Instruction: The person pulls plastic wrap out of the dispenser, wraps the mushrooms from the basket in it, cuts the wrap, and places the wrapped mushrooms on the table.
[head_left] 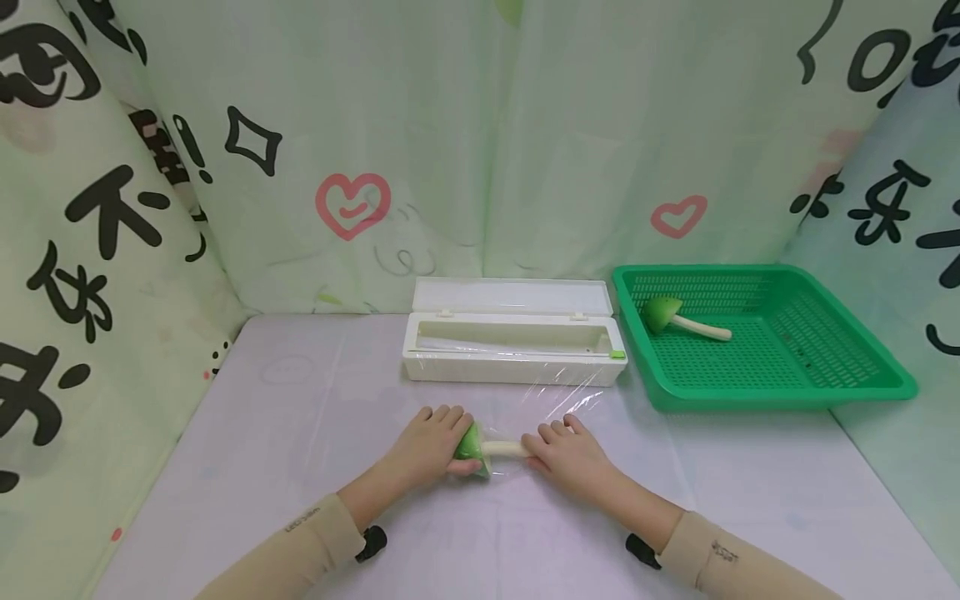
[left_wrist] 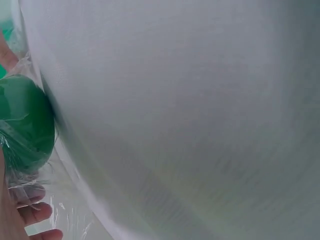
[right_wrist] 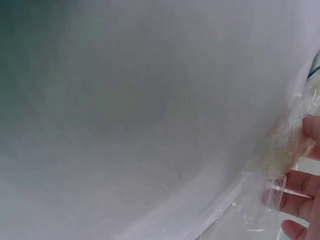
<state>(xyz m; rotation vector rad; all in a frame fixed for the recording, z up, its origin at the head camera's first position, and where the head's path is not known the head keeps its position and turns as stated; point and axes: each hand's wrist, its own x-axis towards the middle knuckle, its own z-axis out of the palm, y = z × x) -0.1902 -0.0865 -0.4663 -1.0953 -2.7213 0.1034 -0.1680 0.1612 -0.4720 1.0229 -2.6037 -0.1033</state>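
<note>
A green-capped mushroom with a pale stem lies between both hands over the table. My left hand grips its cap; in the left wrist view, clear cling film covers the green cap. The right hand pinches the stem's far end, where crumpled cling film lies about the fingers in the right wrist view. A sheet of the film stretches from the white cling film dispenser down toward the right hand. The dispenser's lid stands raised at the back.
Right of the dispenser stands a green plastic basket, holding another green-capped mushroom. A small green piece sits on the dispenser's right front edge. Printed curtains enclose the white-covered table at the back and sides.
</note>
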